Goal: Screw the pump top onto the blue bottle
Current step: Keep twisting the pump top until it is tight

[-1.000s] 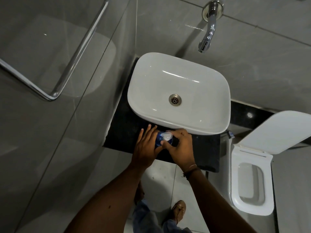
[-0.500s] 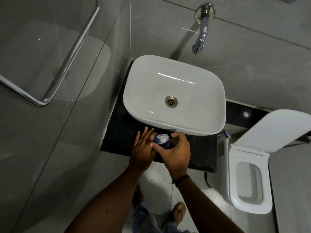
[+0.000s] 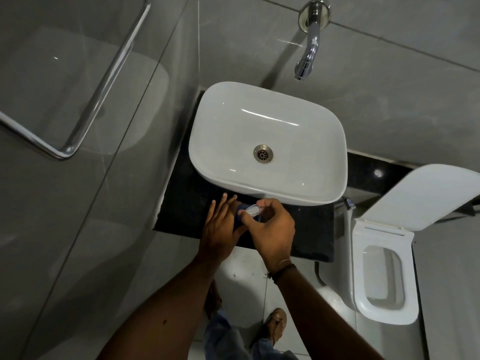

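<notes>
The blue bottle (image 3: 240,213) stands on the black counter (image 3: 187,203) just in front of the white basin, mostly hidden between my hands. Its clear pump top (image 3: 252,209) sits on the bottle's neck. My right hand (image 3: 270,229) pinches the pump top between thumb and fingers from above. My left hand (image 3: 220,227) presses against the bottle's left side, fingers stretched out toward the basin.
A white basin (image 3: 267,141) fills the counter behind the bottle, under a chrome wall tap (image 3: 307,50). A glass partition with a chrome rail (image 3: 85,105) stands to the left. An open white toilet (image 3: 384,276) is at the right. My sandalled feet (image 3: 275,323) are on the tiled floor.
My right hand has turned on the pump top, its fingers now covering more of it. My left hand stays on the bottle. The view has shifted slightly.
</notes>
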`<action>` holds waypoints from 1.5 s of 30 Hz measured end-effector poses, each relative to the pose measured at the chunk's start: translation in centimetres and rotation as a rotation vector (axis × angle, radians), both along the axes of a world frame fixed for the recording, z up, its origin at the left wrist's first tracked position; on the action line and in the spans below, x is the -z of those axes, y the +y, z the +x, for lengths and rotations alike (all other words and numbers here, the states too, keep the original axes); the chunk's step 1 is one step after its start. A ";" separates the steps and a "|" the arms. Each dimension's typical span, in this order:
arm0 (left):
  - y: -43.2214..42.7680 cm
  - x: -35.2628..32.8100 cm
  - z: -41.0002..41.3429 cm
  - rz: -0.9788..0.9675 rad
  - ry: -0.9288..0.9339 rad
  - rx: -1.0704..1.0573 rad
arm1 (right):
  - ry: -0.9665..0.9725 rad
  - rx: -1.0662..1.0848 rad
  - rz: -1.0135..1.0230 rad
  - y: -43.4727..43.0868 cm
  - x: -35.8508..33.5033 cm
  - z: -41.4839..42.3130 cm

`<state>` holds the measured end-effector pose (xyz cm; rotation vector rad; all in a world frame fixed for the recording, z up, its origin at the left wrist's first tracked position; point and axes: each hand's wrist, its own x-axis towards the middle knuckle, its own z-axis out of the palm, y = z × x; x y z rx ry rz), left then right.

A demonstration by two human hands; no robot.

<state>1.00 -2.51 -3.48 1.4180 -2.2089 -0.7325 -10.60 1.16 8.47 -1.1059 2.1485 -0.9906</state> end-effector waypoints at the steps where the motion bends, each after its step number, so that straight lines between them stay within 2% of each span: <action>1: 0.0 -0.1 0.0 0.001 -0.003 -0.005 | 0.003 -0.043 0.009 0.0 -0.1 -0.4; 8: 0.1 -0.5 0.2 -0.009 0.008 0.007 | 0.058 -0.418 0.118 -0.6 -1.6 -4.4; 13: 0.1 -0.7 0.4 0.003 0.021 0.016 | 0.060 -0.507 0.149 -1.4 -2.2 -5.1; 20: 0.1 -0.9 0.3 0.001 0.036 0.015 | -0.013 -0.518 0.130 -1.2 -2.0 -5.5; 23: 0.1 -1.0 0.3 0.017 0.048 0.003 | -0.084 -0.446 0.130 -0.3 -0.6 -6.1; 26: 0.4 -1.0 0.2 0.138 0.113 -0.032 | -0.062 -0.340 0.210 0.6 1.5 -6.3; 29: 0.5 -1.4 0.3 0.236 0.200 -0.053 | -0.143 -0.319 0.267 0.9 3.2 -5.9; 37: 0.6 -2.0 0.2 0.250 0.252 -0.054 | -0.229 -0.327 0.202 0.9 4.8 -5.5; 45: 0.1 -3.2 1.9 0.249 0.275 -0.124 | -0.219 -0.348 0.147 -0.3 4.5 -3.7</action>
